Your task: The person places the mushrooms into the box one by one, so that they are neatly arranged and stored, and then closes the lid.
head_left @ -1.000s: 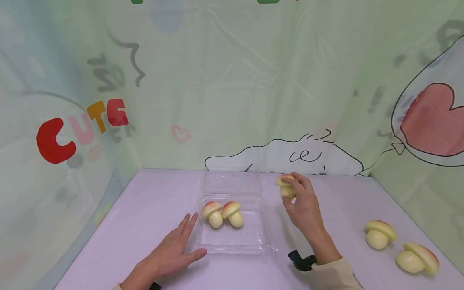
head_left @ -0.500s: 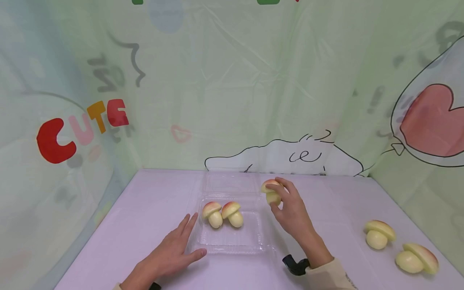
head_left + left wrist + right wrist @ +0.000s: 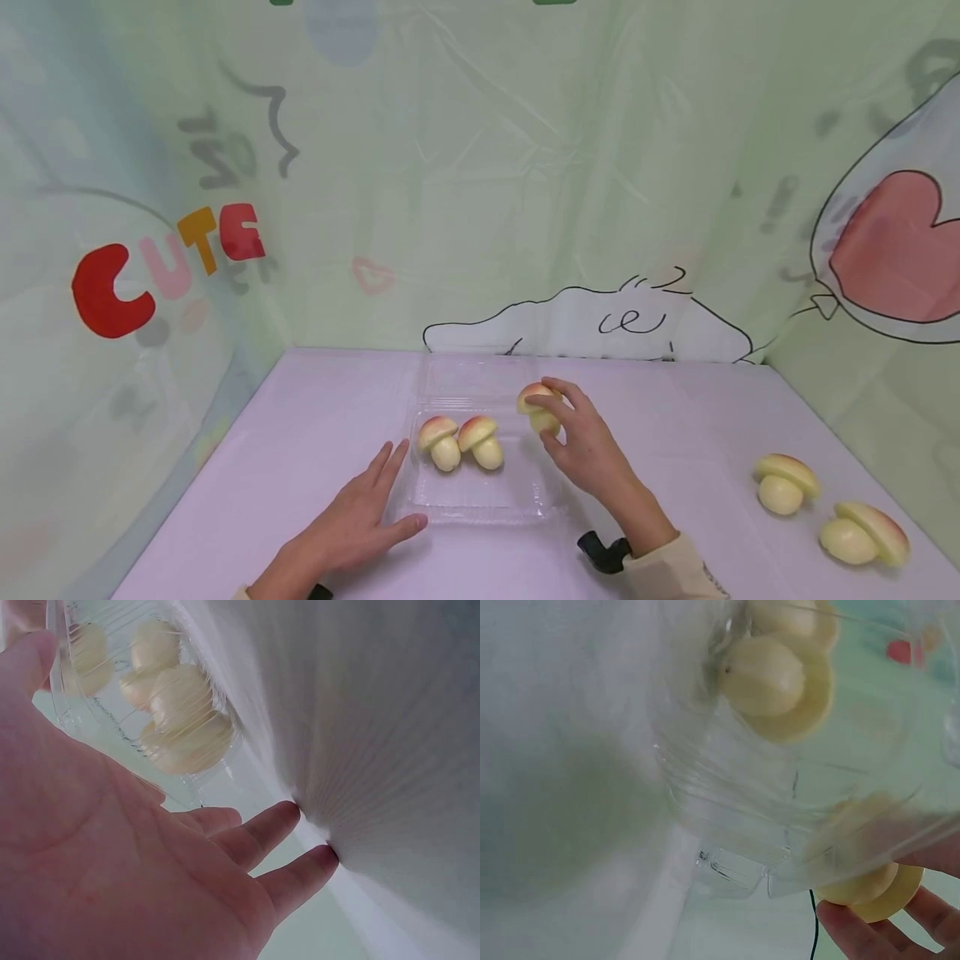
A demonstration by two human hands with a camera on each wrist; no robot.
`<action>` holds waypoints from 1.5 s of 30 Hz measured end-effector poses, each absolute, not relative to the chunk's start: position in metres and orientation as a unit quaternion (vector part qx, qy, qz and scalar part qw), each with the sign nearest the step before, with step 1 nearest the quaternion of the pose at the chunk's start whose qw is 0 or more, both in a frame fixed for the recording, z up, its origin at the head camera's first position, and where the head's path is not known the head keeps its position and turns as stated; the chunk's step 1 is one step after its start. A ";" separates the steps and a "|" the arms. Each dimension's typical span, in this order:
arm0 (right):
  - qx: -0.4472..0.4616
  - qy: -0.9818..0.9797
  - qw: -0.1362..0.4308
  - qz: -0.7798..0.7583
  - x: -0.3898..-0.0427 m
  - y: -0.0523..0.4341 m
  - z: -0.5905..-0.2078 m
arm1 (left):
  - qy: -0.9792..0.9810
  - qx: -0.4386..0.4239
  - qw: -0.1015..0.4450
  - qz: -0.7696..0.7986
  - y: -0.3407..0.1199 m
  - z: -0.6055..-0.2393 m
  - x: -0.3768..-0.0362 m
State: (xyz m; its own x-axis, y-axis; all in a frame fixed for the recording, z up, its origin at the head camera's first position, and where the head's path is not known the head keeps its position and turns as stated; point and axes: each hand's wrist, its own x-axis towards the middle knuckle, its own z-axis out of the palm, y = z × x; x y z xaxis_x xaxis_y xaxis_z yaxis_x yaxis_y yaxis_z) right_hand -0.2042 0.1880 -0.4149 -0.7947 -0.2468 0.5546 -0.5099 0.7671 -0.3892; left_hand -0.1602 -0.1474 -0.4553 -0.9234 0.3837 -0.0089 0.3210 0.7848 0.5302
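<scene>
From the head view, the right hand point(image 3: 588, 446) pinches a toy mushroom point(image 3: 536, 406) by cap and stem, fingers curled around it, above the far right corner of the clear plastic clamshell tray point(image 3: 480, 500) on the table point(image 3: 315, 417). Two toy mushrooms point(image 3: 460, 442) stand inside the tray. The left hand point(image 3: 352, 521) lies flat, fingers straight, touching the tray's left edge. Two more mushrooms point(image 3: 825, 508) lie well apart to the right.

Left wrist view: straight fingers point(image 3: 262, 832) rest beside the tray wall point(image 3: 112, 720).

Right wrist view: fingertips point(image 3: 855, 934) grip the mushroom's cap point(image 3: 874, 889).

Judgement: the mushroom appears light, smooth and rigid; hold it at the cap-stem junction. The thin tray probably flexes and slides easily.
</scene>
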 end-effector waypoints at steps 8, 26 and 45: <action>0.222 -0.908 0.241 0.260 -0.204 0.184 -0.420 | 0.943 0.188 0.056 0.270 -0.148 -0.458 -0.160; 0.234 -0.912 0.228 0.249 -0.205 0.174 -0.423 | 0.942 0.189 0.056 0.271 -0.147 -0.455 -0.160; 0.270 -0.914 0.217 0.212 -0.209 0.171 -0.426 | 0.941 0.192 0.049 0.273 -0.147 -0.456 -0.161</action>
State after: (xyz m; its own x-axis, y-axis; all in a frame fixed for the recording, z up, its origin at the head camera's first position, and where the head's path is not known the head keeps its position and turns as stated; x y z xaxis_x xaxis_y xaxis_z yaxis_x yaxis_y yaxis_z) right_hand -0.2093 0.1709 -0.4260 -0.7600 -0.4013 0.5112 -0.5856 0.7639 -0.2710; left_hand -0.1611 -0.1467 -0.4560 -0.9216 0.3880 0.0125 0.3345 0.7773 0.5329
